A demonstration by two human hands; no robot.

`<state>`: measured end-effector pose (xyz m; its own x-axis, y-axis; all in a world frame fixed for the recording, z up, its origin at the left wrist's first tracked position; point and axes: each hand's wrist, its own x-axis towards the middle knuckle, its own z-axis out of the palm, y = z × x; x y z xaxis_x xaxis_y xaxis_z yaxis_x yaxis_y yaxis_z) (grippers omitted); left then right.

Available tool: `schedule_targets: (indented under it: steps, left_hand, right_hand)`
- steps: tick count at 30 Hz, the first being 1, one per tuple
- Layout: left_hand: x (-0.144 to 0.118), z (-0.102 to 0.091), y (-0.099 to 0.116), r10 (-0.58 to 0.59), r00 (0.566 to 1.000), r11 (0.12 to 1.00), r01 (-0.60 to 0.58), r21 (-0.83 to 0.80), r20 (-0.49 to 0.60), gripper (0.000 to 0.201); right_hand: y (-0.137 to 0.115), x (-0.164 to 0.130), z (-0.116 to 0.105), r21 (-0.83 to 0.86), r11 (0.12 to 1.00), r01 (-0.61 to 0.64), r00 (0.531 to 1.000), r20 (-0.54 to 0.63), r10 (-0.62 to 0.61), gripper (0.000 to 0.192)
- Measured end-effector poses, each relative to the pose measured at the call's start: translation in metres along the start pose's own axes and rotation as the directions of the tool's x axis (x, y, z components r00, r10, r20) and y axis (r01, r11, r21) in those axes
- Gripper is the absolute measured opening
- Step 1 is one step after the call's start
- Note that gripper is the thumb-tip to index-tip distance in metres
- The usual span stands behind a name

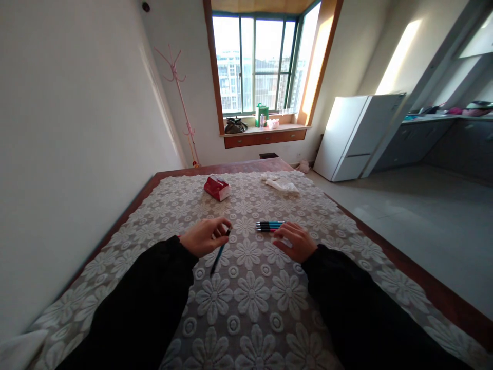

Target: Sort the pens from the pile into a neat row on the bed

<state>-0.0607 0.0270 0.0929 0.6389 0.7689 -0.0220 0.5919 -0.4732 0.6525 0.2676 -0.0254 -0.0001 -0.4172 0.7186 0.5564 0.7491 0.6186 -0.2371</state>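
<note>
My left hand [204,237] is closed on a pen [220,252], pinched between thumb and fingers. The pen has a teal barrel and dark ends, and it slants down toward me over the lace tablecloth [252,293]. To the right, several pens [265,226] lie side by side in a row, with black grips, silvery tips and teal or pink barrels. My right hand [295,240] rests at their right end, fingers loosely bent over the barrels and thumb apart. It covers part of the pens. A small pinkish-red bit shows behind my left wrist, too hidden to name.
A red tissue pack [216,188] lies at the table's far left, and a crumpled white plastic bag [283,185] at the far right. Brown table edge [362,226] shows beyond the cloth. A wall [77,128] runs along the left; a white fridge [354,136] stands at right.
</note>
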Motion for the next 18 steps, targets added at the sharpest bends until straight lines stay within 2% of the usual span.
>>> schedule_targets:
  steps: [2, 4, 6, 8, 10, 12, 13, 15, 18]
  left_hand:
    - [0.004, 0.016, 0.014, 0.087, 0.995, 0.932, -0.098, -0.349, -0.045, 0.035]
    - [0.009, 0.036, 0.019, 0.088, 0.993, 0.8, -0.115, -0.589, -0.073, 0.043]
    - [0.015, 0.057, 0.016, 0.042, 0.993, 0.7, -0.11, -0.706, -0.113, 0.052]
    - [0.019, 0.076, 0.007, 0.008, 0.995, 0.702, -0.079, -0.707, -0.103, 0.054]
    - [0.021, 0.09, -0.005, 0.008, 0.992, 0.837, -0.077, -0.542, -0.129, 0.044]
    - [0.021, 0.097, -0.015, 0.061, 0.98, 0.97, -0.103, -0.219, -0.19, 0.028]
    - [0.021, 0.098, -0.02, 0.109, 0.972, 0.991, -0.122, -0.052, -0.208, 0.02]
    - [0.02, 0.099, -0.026, 0.221, 0.955, 0.965, -0.184, 0.189, -0.197, 0.012]
    - [0.019, 0.1, -0.028, 0.363, 0.923, 0.883, -0.299, 0.361, -0.124, 0.019]
  right_hand:
    - [-0.017, 0.001, 0.003, 0.109, 0.994, 0.021, 1.0, 0.001, -0.021, 0.034]
    - [-0.032, 0.002, 0.007, 0.21, 0.978, 0.013, 1.0, 0.009, -0.015, 0.044]
    - [-0.041, 0.003, 0.011, 0.251, 0.968, -0.019, 0.999, 0.041, 0.009, 0.046]
    - [-0.041, 0.002, 0.013, 0.213, 0.976, -0.041, 0.998, 0.062, 0.028, 0.034]
    - [-0.035, 0.002, 0.013, 0.122, 0.992, -0.029, 0.997, 0.075, 0.02, 0.029]
    - [-0.028, 0.001, 0.013, 0.015, 1.0, -0.008, 0.994, 0.107, 0.006, 0.027]
    - [-0.025, 0.001, 0.012, -0.032, 0.999, -0.003, 0.991, 0.136, 0.008, 0.026]
    - [-0.022, 0.001, 0.012, -0.105, 0.994, -0.018, 0.977, 0.207, 0.04, 0.026]
    - [-0.025, 0.001, 0.012, -0.171, 0.984, -0.044, 0.936, 0.337, 0.1, 0.029]
